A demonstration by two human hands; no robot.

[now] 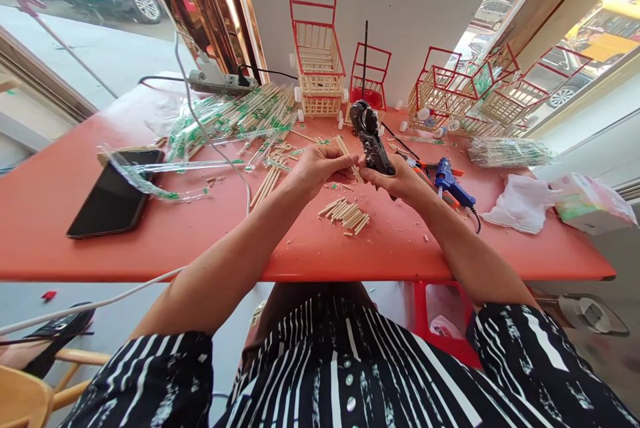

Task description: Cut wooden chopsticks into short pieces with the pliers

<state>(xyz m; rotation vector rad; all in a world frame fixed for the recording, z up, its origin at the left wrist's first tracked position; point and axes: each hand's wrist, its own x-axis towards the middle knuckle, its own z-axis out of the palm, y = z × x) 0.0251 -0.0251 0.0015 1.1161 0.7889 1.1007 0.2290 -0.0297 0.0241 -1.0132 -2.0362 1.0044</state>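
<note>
Head view: cutting wooden sticks for little carts.
Left hand (320, 165) is gripping a stick (349, 156); right hand (397, 180) is squeezing cutting pliers (371, 137). Cut pieces (346, 213) are piling on the red table (150, 241); many wrapped sticks (235, 118) are waiting.

One phone (114, 198), one blue glue gun (450, 183), one power strip (220, 83).

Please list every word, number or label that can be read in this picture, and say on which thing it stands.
No text can be read.
Chopstick wrappers: green print, too small to read.
Tissue pack: faint print, blurred.
Cutter in the right hand: no visible marking.
Phone: dark screen.
</note>
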